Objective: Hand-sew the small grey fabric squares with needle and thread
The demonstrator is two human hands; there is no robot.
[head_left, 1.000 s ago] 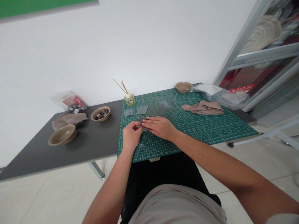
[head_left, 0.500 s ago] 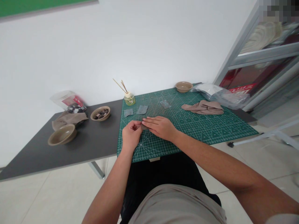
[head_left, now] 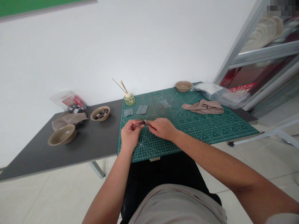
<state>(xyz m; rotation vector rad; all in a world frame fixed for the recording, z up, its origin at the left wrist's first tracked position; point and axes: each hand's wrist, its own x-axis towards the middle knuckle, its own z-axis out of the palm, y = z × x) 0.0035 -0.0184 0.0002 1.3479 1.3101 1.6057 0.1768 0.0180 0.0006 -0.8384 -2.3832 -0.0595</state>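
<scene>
My left hand [head_left: 129, 133] is over the green cutting mat [head_left: 161, 146], with thumb and fingers pinched on a small dark piece [head_left: 142, 123]. Close against it, my right hand [head_left: 163, 128] has its fingertips pressed together at the piece's right end. A tiny pale bit shows between the two hands; what the right fingers grip is too small to make out. Just beyond the hands lie small clear packets [head_left: 142, 109], and another clear packet [head_left: 165, 103] rests farther right on the mat.
On the dark table [head_left: 93, 146] at left are a bowl of small dark and pinkish pieces [head_left: 107, 116], a second bowl [head_left: 56, 140], a cloth and a clear bag [head_left: 67, 99]. A reed diffuser [head_left: 129, 99], a third bowl [head_left: 184, 87], a brown cloth [head_left: 204, 107] and plastic bag [head_left: 217, 91] stand around the mat.
My right fingers, stretched out across the piece before, have curled into a pinch at its right end. The dark piece now shows between the hands. My left hand has shifted slightly left.
</scene>
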